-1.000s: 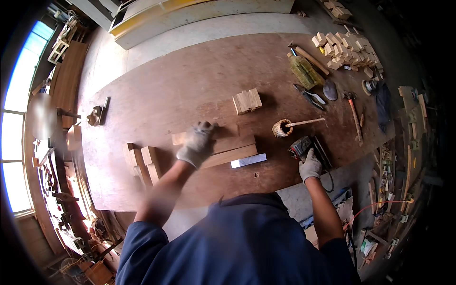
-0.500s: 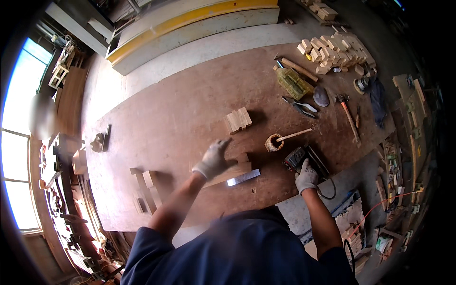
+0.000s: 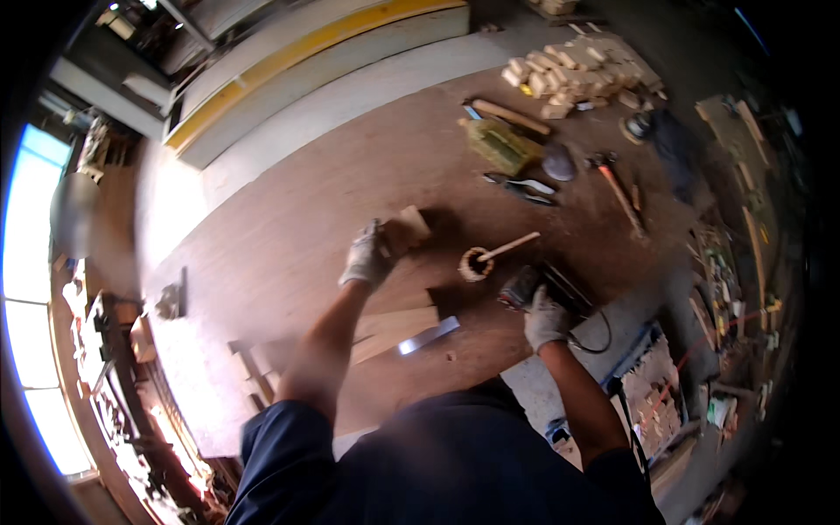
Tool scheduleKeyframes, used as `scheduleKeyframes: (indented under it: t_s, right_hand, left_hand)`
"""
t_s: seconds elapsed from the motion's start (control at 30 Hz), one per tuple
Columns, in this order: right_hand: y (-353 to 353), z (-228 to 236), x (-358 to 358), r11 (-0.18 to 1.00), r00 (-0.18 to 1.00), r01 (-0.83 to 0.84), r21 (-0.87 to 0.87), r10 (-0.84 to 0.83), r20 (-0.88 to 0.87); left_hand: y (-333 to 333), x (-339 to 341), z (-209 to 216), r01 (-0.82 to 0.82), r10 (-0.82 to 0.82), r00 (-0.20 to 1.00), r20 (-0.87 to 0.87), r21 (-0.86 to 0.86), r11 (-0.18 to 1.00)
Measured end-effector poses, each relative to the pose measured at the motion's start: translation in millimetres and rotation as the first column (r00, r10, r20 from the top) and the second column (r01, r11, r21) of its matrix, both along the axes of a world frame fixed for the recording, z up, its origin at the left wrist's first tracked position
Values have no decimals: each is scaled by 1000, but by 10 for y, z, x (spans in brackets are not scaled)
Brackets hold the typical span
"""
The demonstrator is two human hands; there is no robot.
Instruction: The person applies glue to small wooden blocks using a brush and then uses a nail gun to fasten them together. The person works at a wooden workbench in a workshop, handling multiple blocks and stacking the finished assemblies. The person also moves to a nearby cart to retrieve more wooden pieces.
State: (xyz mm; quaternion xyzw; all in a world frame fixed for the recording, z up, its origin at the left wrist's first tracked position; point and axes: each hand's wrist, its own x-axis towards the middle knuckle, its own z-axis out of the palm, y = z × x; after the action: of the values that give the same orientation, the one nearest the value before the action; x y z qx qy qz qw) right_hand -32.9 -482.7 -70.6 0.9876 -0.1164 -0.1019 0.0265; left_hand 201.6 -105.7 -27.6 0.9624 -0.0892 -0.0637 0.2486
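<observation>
Gloved in white, my left hand (image 3: 363, 260) has its fingers closed on one of the small wooden blocks (image 3: 404, 231) at the middle of the table, slightly blurred. My gloved right hand (image 3: 546, 318) grips the top of a dark corded power tool (image 3: 521, 286) near the right front edge of the table. Between the hands stands a small round pot (image 3: 473, 266) with crusted sides, a pale stick (image 3: 516, 245) leaning out of it. A flat wooden piece (image 3: 394, 331) and a shiny metal strip (image 3: 429, 335) lie in front of me, under the left forearm's right side.
Pliers (image 3: 523, 188), a hammer (image 3: 623, 197), a yellowish container (image 3: 503, 147) and a grey rounded object (image 3: 558, 163) lie at the far right. Behind them is a pile of wooden blocks (image 3: 586, 66). A metal tool (image 3: 172, 297) stands at the left; wooden pieces (image 3: 251, 372) lie nearer.
My left hand has moved forward from above the flat wooden piece to the small blocks and closed on one. My right hand stays on the power tool. The whole view has shifted.
</observation>
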Motion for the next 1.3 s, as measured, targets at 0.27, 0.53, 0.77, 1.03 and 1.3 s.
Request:
scheduleKeyframes:
  t_s: [0.27,0.53,0.77,1.03,1.3]
  right_hand:
    - [-28,208,154,995,996,53,89,-47,-72]
    - [583,1573,349,735,990,137,664,-126,-65]
    - [1082,1842,323,-348,916,317,882,-129,-380]
    - [1103,1895,269,-108,932,148,983,-318,-175]
    - [1311,2066,267,-527,850,336,781,-188,-493]
  left_hand:
    - [272,-363,347,-208,213,977,31,-119,971]
    - [-295,-1227,1210,103,6,985,173,-617,780]
    - [-673,-1603,1566,432,-242,892,383,-563,705]
    - [-596,-1629,1134,-325,-395,832,-391,-919,225]
    - [-729,-1610,1117,-632,-745,592,-307,-750,-193]
